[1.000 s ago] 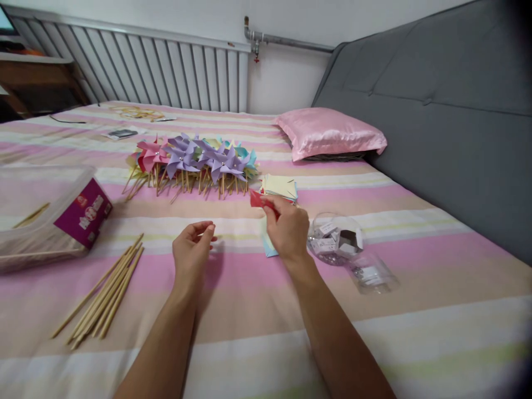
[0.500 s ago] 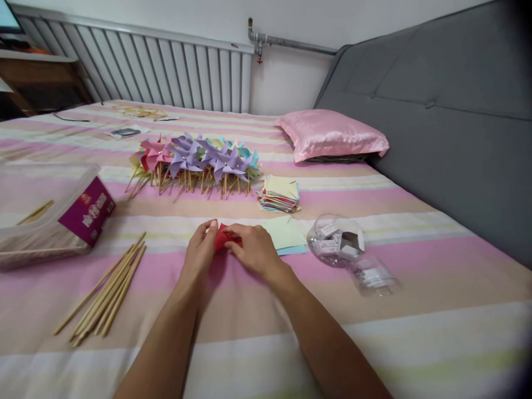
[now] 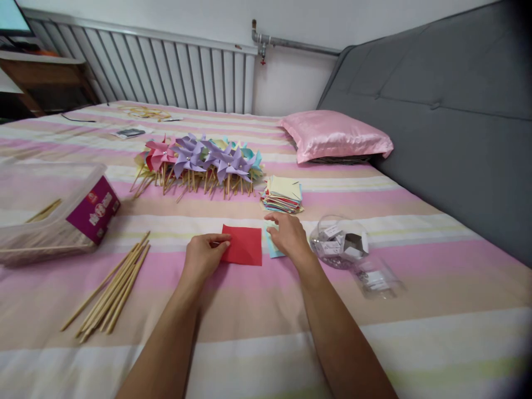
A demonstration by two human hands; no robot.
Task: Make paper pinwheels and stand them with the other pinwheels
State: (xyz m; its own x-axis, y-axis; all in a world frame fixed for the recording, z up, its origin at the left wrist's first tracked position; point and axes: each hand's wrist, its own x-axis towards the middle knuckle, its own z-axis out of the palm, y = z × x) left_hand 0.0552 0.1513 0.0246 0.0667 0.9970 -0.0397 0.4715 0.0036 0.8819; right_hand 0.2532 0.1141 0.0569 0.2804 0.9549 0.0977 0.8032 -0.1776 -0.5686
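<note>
A red paper square [image 3: 244, 245] lies flat on the striped bedsheet [image 3: 415, 332]. My left hand [image 3: 203, 258] rests at its left edge, thumb and fingers pinching the paper's edge. My right hand [image 3: 288, 235] lies just right of it, fingers spread flat over a pale yellow and blue sheet [image 3: 272, 247]. Behind my right hand sits a stack of coloured paper squares [image 3: 282, 194]. Farther back lies a row of finished paper pinwheels [image 3: 199, 158] on wooden sticks.
A bundle of wooden sticks [image 3: 110, 290] lies at the left. A clear plastic box with a purple label [image 3: 62, 213] sits beyond it. A clear tipped jar with small pieces [image 3: 341, 242] and its lid [image 3: 380, 279] lie at the right. A pink pillow [image 3: 336, 136] rests by the grey headboard.
My right hand carried the red paper from the stack to the middle of the bed. Both hands set it down and it now lies flat; my right hand moved off to the right.
</note>
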